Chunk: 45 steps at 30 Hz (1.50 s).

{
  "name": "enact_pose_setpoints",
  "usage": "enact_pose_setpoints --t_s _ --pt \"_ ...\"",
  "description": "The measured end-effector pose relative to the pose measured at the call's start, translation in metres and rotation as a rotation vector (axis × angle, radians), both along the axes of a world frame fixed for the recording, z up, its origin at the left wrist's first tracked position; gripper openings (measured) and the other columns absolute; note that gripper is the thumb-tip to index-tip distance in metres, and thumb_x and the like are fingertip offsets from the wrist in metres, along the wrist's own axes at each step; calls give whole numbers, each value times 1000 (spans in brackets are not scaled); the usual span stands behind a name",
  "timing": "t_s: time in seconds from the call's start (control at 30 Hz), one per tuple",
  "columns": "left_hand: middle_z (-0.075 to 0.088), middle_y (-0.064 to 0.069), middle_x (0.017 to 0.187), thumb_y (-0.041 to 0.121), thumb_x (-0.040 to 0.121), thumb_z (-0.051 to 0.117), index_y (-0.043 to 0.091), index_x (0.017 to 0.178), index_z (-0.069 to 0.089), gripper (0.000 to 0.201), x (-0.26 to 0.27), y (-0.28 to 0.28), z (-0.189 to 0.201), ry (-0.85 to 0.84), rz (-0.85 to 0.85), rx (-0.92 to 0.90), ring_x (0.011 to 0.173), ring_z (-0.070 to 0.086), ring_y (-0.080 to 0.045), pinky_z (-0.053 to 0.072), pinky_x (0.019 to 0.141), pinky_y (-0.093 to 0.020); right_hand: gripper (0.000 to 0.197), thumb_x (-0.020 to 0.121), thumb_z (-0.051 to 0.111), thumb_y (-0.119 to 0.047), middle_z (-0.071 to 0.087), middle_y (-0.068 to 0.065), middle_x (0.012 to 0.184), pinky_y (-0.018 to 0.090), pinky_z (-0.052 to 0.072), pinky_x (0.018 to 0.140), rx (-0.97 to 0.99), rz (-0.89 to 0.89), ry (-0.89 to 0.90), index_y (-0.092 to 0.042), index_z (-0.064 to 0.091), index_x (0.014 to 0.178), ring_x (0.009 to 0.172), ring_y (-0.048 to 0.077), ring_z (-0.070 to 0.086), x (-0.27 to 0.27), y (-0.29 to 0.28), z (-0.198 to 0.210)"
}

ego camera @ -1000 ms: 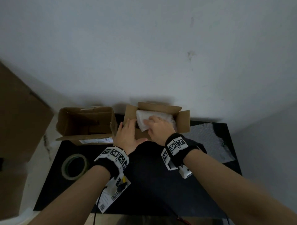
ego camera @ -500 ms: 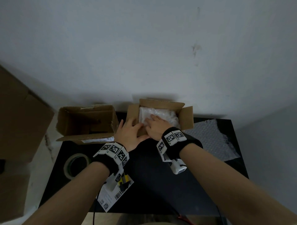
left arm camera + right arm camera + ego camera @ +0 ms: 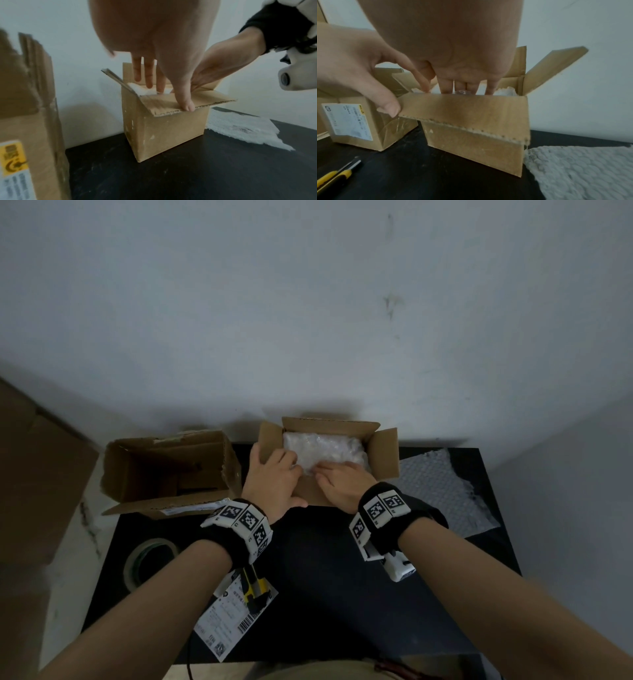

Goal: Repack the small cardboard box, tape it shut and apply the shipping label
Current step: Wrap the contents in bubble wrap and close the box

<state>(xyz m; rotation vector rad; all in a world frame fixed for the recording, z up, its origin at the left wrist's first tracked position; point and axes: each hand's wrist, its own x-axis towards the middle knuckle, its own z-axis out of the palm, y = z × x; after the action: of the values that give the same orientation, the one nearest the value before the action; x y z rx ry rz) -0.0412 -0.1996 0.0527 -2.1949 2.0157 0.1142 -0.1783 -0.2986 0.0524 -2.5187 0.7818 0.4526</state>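
The small cardboard box (image 3: 385,453) stands at the back of the black table (image 3: 325,611) with its flaps open. A white bubble-wrap bundle (image 3: 322,446) fills its inside. My left hand (image 3: 274,477) reaches over the box's near left corner. Its straight fingers (image 3: 149,81) touch the bundle and its thumb lies on the near flap (image 3: 188,102). My right hand (image 3: 339,477) reaches over the near flap (image 3: 471,108), its straight fingers (image 3: 447,88) pressing down on the wrap. The shipping label (image 3: 233,621) lies near the table's front edge, under my left wrist.
A larger open box (image 3: 164,470) stands to the left of the small one. A tape roll (image 3: 147,563) lies front left, and a yellow utility knife (image 3: 255,587) rests on the label. A loose bubble-wrap sheet (image 3: 442,491) covers the right side. Big cardboard (image 3: 34,474) stands off the table, left.
The white bundle has sunk from the box's mouth down inside. My right hand went from lying on it to pressing with its fingertips; my left fingers moved into the box.
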Motion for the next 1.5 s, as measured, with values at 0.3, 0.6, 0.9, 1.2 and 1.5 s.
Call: enact_pose_setpoints --t_s 0.3,0.6,0.9,1.2,1.5 --pt "56 1 124 52 88 49 17 130 47 55 8 -8 -3 105 -166 66 115 52 -18 26 103 -30 32 92 41 -23 63 6 110 40 41 93 -109 -76 -240 -10 68 104 101 25 58 -15 -12 3" --pt "52 -1 134 60 88 43 19 135 41 63 11 -14 -14 153 -124 145 129 41 -16 8 115 -29 37 95 34 -28 65 3 113 36 41 93 -123 -26 -131 -15 67 105 102 22 59 -21 -11 0" --pt "11 -12 156 75 79 39 36 137 37 71 15 -17 -5 -30 -90 220 143 4 -31 -6 116 -48 58 100 30 -42 8 5 159 37 11 117 -107 -42 -91 -17 16 150 145 19 10 -20 -8 -11" --pt "46 5 134 71 69 58 31 114 48 62 12 -38 0 175 60 369 140 11 -24 -18 107 -55 60 99 29 -46 10 0 159 38 7 118 -99 -83 -10 -20 13 150 145 14 10 -18 -7 -20" --pt "56 1 122 70 78 50 24 113 49 58 11 -38 29 307 83 151 105 55 -19 39 93 -36 47 98 39 -35 35 8 149 36 22 112 -270 -89 -127 -13 37 139 133 23 38 -30 -10 13"
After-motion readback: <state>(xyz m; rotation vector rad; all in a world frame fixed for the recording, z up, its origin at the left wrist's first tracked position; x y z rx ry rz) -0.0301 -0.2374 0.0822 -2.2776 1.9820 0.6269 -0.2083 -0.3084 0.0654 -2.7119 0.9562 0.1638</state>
